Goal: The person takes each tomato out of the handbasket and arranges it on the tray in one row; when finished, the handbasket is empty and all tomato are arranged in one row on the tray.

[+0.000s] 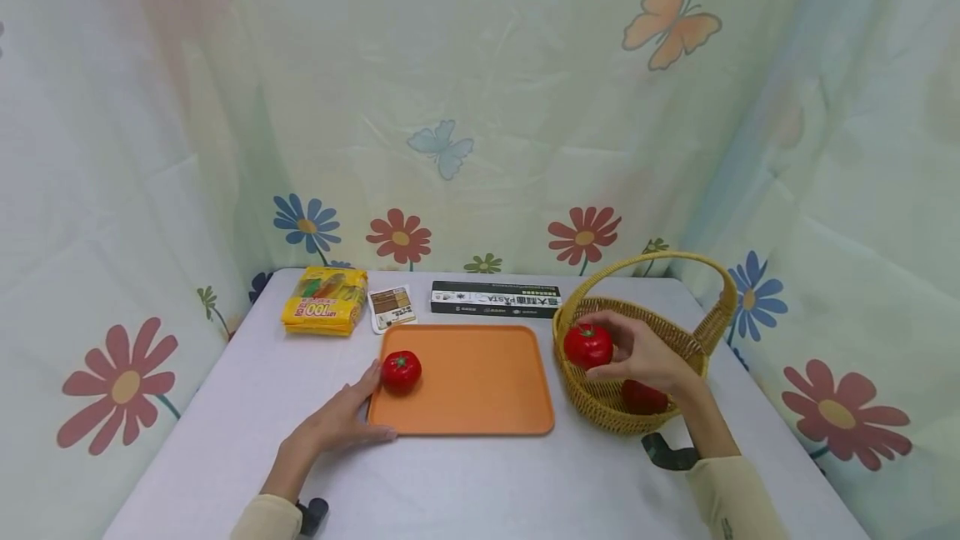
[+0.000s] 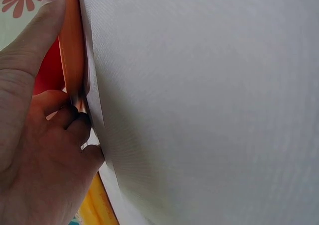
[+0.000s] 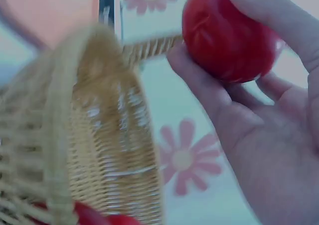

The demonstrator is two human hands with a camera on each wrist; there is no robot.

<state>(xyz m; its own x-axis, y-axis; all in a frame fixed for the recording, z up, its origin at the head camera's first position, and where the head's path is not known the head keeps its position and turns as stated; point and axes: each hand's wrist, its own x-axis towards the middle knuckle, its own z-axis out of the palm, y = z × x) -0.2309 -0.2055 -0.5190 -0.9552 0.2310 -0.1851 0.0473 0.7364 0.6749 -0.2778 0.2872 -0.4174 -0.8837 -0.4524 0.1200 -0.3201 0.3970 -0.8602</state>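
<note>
Tomato (image 1: 585, 348): pinched between thumb and fingers of right grip (image 1: 647, 354), beside basket (image 1: 600, 417); stem end up, round, long axis unclear. Left grip (image 1: 337, 423): spread against tray (image 1: 480, 386).

I see red tomatoes (image 1: 588, 346), an orange tray (image 1: 480, 382), a golden-tan basket (image 1: 602, 417), a mostly yellow packet (image 1: 324, 303) and a black-and-white box (image 1: 495, 299). On my feed, red and blue flowers (image 1: 399, 237) pattern the pale green curtain (image 1: 540, 107); the table (image 1: 465, 490) is white.

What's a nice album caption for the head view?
The right hand holds a tomato at a wicker basket; the left hand touches an orange tray.
</note>
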